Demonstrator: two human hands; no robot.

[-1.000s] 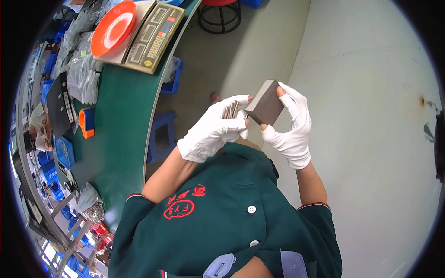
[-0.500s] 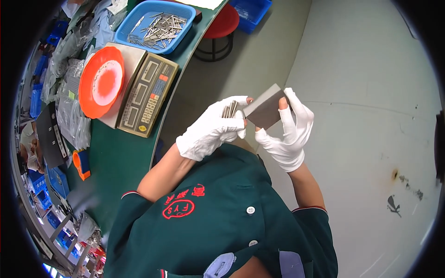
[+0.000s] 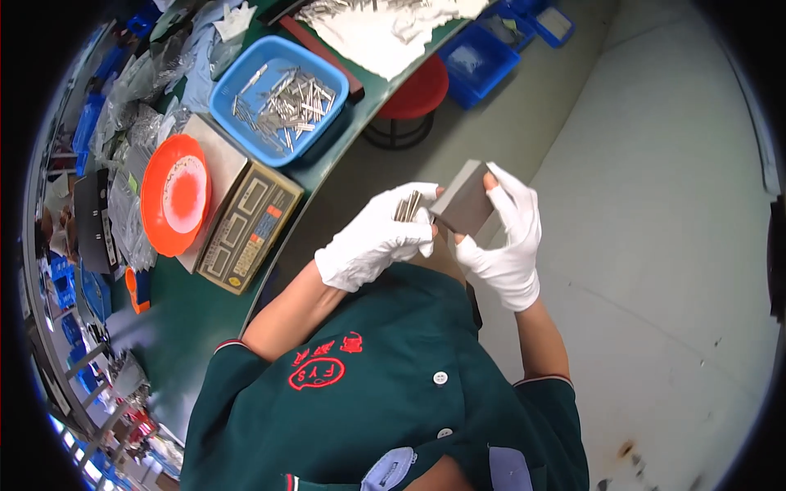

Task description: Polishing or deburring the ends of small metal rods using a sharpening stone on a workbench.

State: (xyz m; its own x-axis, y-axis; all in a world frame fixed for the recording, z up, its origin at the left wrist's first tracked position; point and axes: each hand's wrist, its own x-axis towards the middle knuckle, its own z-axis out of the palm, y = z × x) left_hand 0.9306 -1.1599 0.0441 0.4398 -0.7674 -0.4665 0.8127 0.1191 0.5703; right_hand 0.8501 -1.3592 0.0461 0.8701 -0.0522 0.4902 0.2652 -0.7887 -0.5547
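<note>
Grey block [image 3: 464,199] held mid-air at chest height, right hand [image 3: 506,237] grip clamped on its edges. Left hand [image 3: 378,237] grip closed around a bundle of metal pins [image 3: 407,206], touching the block. Blue tray [image 3: 278,98] of pins sits on the green surface [image 3: 205,315], well apart.

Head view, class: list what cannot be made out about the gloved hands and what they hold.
- Bundle of thin metal pins: count hidden inside the left hand, head view.
- Flat grey rectangular block: underside hidden by the right hand.
- Pins in the blue plastic tray: too small to count.
</note>
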